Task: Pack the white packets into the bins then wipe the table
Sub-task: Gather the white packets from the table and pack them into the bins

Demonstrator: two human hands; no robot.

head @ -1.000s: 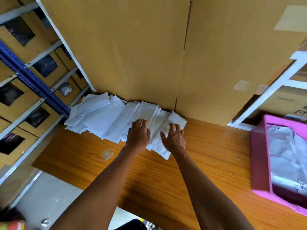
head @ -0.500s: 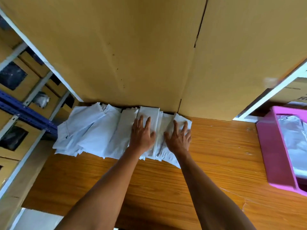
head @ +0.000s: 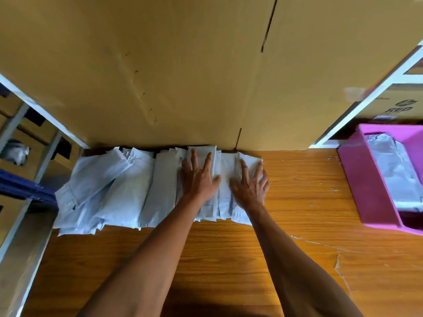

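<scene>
Both palms flat, fingers straight and spread, gripping nothing: left hand and right hand pressing side by side on the right end of the white packets, likely to square off a bundle before lifting. Packets fanned in an overlapping row at frame centre-left, far ends butted against the cardboard box, on the wooden table. Pink bin at right edge, well apart, already holding packets; packing judged partway, wiping not begun.

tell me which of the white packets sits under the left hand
The upright packet near the right end of the row, its top edge standing highest against the cardboard box. The left hand lies flat on it; the right hand presses the packets beside it.
</scene>
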